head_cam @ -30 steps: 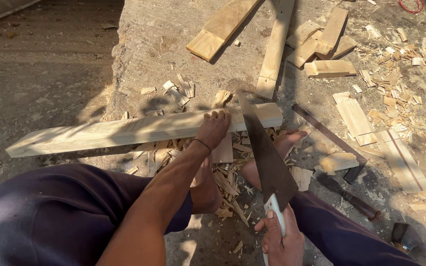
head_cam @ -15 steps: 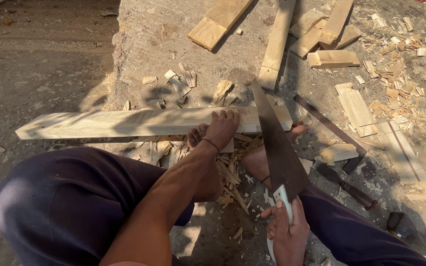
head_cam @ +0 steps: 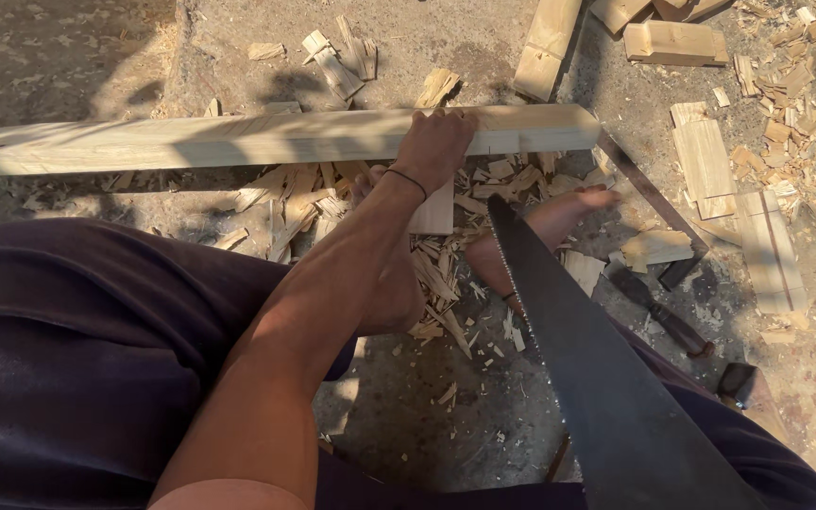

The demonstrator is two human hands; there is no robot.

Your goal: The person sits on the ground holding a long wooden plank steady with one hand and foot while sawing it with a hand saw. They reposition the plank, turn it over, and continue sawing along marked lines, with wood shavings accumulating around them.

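A long pale wooden plank (head_cam: 238,140) lies across the ground in front of me, with a shallow notch near its right end. My left hand (head_cam: 438,142) grips it from above, fingers curled over the far edge. A small wooden block (head_cam: 434,212) sits under the plank, just below that hand. A dark hand saw blade (head_cam: 606,387) slants up from the lower right; its tip stops short of the plank, beside my bare foot (head_cam: 540,236). My right hand is out of view below the frame.
Wood chips and shavings (head_cam: 446,274) litter the concrete around my feet. A chisel (head_cam: 658,307) and a dark flat metal bar (head_cam: 654,203) lie to the right. Flat offcuts (head_cam: 705,156), a block (head_cam: 677,42) and a short board (head_cam: 548,42) lie beyond.
The saw has drawn back from across the plank toward me, and its tip now rests short of the wood. My right hand has dropped out of the frame. My left hand stays on the plank.
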